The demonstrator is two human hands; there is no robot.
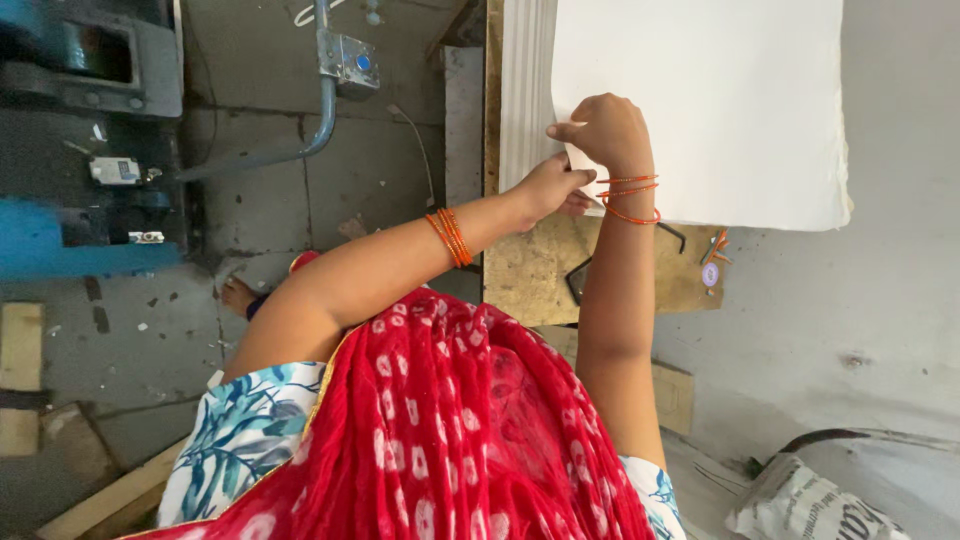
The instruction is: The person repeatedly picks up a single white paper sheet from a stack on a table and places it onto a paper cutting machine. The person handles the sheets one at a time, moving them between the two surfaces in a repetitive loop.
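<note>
A thick stack of large white sheets (720,100) lies on a wooden board (530,270). My right hand (608,130) rests on the stack's near corner, with its fingers closed on the edge of the top sheet. Just below it, my left hand (548,186) pinches the same corner from the side of the stack. Orange bangles circle both wrists. A red patterned scarf (450,430) over my chest fills the bottom of the view.
A blue machine (60,150) and a grey metal pipe with a junction box (345,60) stand on the concrete floor at left. A dark tool (578,280) and a small orange-tied tag (712,262) lie on the board. A printed sack (820,500) sits bottom right.
</note>
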